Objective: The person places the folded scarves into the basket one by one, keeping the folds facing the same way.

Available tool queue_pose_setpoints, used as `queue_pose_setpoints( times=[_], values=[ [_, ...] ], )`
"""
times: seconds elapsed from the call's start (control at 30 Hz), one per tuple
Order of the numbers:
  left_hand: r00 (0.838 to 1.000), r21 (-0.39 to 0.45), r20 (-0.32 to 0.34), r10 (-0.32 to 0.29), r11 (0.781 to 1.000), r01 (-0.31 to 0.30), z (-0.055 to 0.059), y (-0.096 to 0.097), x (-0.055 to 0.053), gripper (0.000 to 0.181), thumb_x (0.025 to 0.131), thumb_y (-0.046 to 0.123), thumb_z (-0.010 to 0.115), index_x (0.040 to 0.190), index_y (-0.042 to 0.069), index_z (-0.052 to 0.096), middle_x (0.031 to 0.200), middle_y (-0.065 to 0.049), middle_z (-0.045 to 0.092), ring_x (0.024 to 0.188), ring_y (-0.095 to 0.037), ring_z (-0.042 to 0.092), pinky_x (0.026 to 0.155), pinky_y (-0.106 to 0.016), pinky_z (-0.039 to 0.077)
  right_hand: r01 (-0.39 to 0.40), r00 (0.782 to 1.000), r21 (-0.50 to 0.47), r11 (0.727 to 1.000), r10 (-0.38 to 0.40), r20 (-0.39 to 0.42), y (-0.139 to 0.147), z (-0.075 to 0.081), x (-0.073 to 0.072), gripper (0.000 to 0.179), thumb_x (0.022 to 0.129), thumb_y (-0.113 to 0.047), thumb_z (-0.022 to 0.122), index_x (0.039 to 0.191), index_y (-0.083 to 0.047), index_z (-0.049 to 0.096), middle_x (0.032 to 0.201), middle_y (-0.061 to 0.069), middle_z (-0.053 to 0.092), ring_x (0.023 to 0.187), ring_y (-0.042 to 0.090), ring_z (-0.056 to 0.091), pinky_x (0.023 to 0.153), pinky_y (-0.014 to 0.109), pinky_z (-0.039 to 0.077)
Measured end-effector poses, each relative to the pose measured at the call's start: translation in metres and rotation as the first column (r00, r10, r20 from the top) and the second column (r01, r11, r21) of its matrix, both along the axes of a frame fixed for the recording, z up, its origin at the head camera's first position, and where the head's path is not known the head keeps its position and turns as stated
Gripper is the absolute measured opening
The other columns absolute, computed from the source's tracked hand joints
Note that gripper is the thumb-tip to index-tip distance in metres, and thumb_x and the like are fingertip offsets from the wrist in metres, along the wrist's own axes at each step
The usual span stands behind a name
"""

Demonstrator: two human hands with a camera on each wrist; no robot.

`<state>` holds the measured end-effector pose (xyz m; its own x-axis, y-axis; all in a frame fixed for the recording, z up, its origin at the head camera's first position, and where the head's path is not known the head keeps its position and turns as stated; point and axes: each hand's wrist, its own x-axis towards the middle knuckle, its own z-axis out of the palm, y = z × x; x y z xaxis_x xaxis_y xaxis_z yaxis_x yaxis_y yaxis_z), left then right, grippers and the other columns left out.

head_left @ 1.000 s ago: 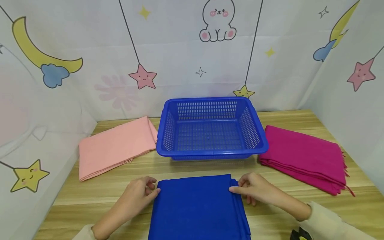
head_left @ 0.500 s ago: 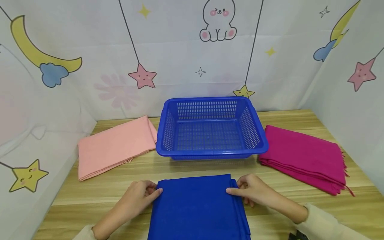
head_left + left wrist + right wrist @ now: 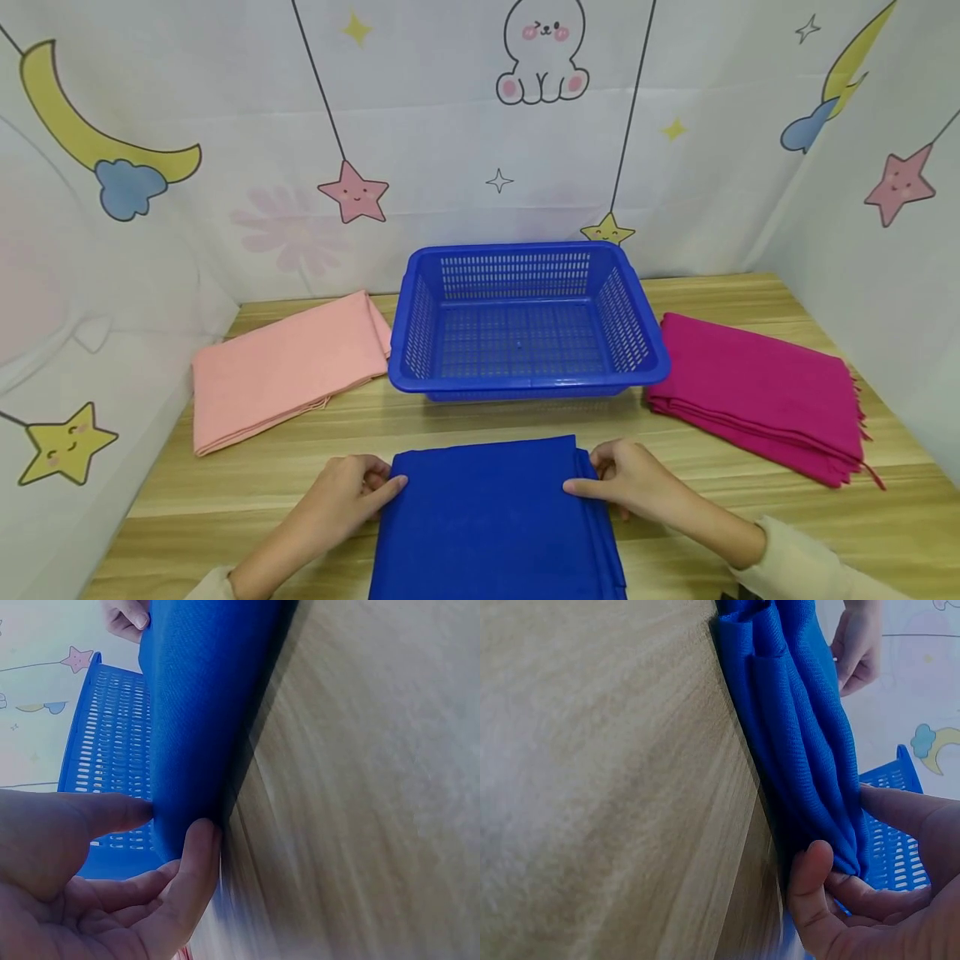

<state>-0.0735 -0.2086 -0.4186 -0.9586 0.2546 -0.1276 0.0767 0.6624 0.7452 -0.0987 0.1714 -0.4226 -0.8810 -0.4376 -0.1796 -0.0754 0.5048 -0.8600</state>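
A folded blue cloth (image 3: 487,525) lies on the wooden table in front of the person, its layered folds showing along the right side. At its far left corner the left hand (image 3: 341,500) pinches the edge, thumb on top and fingers at the side and underneath. The right hand (image 3: 637,483) grips the far right corner likewise, its thumb on the top layer. In the right wrist view the thumb and fingers of the right hand (image 3: 877,877) close around the stacked folds. The left wrist view has the left hand (image 3: 105,877) at the cloth's rounded edge.
Beyond the cloth stands a blue plastic basket (image 3: 525,383) with nothing inside. A folded pink cloth (image 3: 292,367) lies to its left, and a folded magenta scarf (image 3: 757,392) with fringe to its right. A patterned white curtain (image 3: 450,125) encloses the table's back and sides.
Both thumbs have slid slightly inward over the blue cloth's top, and the right hand has shifted a little left and nearer. The cloth itself has stayed in place.
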Motion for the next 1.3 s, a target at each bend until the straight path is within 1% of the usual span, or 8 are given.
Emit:
queue_pose_setpoints(
  times=[0.17,0.23,0.43,0.63,0.73,0.87,1.1,1.3],
  values=[
    [1.000,0.015,0.014,-0.008,1.000,0.008,0.0004,0.0002,0.0005,0.033,0.095,0.022,0.069,0.099,-0.010,0.066,0.074,0.000,0.067,0.055,-0.011,0.063,0.053,-0.024,0.052,0.017,1.000,-0.018,1.000,-0.017,-0.009,-0.0002,0.0007,0.0000,0.042,0.085,-0.024,0.081,0.071,-0.012,0.043,0.055,-0.008,0.037,0.046,0.007,0.042,0.044,0.021,0.035],
    [1.000,0.021,0.016,-0.015,1.000,0.014,-0.0002,-0.0001,0.0006,0.033,0.095,0.023,0.069,0.099,-0.010,0.066,0.074,0.000,0.068,0.055,-0.011,0.063,0.053,-0.024,0.052,0.024,1.000,-0.031,0.999,-0.024,0.009,0.0000,0.0013,0.0001,0.042,0.085,-0.023,0.081,0.072,-0.011,0.043,0.057,-0.007,0.038,0.049,0.008,0.043,0.045,0.022,0.040],
    [1.000,0.026,0.016,-0.018,0.999,0.018,-0.0020,-0.0012,0.0007,0.033,0.095,0.024,0.069,0.098,-0.009,0.066,0.074,0.001,0.068,0.054,-0.010,0.062,0.054,-0.024,0.052,0.079,0.994,-0.067,0.995,-0.073,0.080,0.0003,0.0000,0.0003,0.036,0.083,-0.022,0.083,0.080,-0.004,0.052,0.060,-0.003,0.048,0.057,0.013,0.051,0.050,0.029,0.052],
    [1.000,0.030,0.016,-0.027,0.999,0.027,-0.0027,-0.0016,0.0010,0.029,0.095,0.023,0.069,0.095,-0.006,0.067,0.070,0.002,0.068,0.052,-0.011,0.062,0.053,-0.024,0.052,0.117,0.983,-0.092,0.989,-0.103,0.149,0.0028,-0.0022,0.0019,0.033,0.082,-0.021,0.083,0.082,-0.003,0.055,0.058,-0.005,0.042,0.063,0.014,0.054,0.057,0.032,0.057],
    [0.999,0.036,0.020,-0.032,0.999,0.031,-0.0028,-0.0017,0.0009,0.028,0.095,0.023,0.069,0.093,-0.005,0.067,0.069,0.003,0.068,0.052,-0.012,0.062,0.052,-0.024,0.051,0.124,0.981,-0.106,0.987,-0.106,0.161,0.0039,-0.0032,0.0028,0.032,0.082,-0.021,0.084,0.088,0.000,0.061,0.059,-0.003,0.053,0.065,0.016,0.059,0.058,0.032,0.056],
    [0.999,0.054,0.031,-0.039,0.998,0.037,-0.0027,-0.0018,0.0010,0.028,0.096,0.023,0.069,0.092,-0.005,0.066,0.070,0.002,0.068,0.053,-0.012,0.062,0.051,-0.024,0.052,0.133,0.979,-0.112,0.985,-0.113,0.168,0.0046,-0.0035,0.0038,0.034,0.080,-0.023,0.085,0.092,0.001,0.064,0.066,0.003,0.066,0.065,0.015,0.060,0.057,0.026,0.051],
    [0.995,0.082,0.094,-0.028,0.996,0.020,-0.0006,-0.0008,0.0014,0.028,0.096,0.023,0.068,0.091,-0.004,0.064,0.069,0.001,0.067,0.055,-0.015,0.062,0.050,-0.027,0.054,0.161,0.975,-0.113,0.981,-0.140,0.169,0.0029,-0.0032,0.0062,0.039,0.077,-0.023,0.087,0.096,0.003,0.065,0.065,0.000,0.063,0.066,0.011,0.054,0.057,0.022,0.043],
    [0.987,0.127,0.159,-0.040,0.992,0.020,0.0001,-0.0012,0.0020,0.029,0.097,0.026,0.068,0.087,-0.001,0.063,0.064,0.000,0.062,0.054,-0.017,0.061,0.049,-0.030,0.055,0.170,0.965,-0.174,0.970,-0.129,0.228,0.0028,-0.0071,0.0083,0.037,0.077,-0.018,0.087,0.095,0.003,0.061,0.067,0.003,0.067,0.062,0.010,0.060,0.055,0.022,0.047]
  ],
)
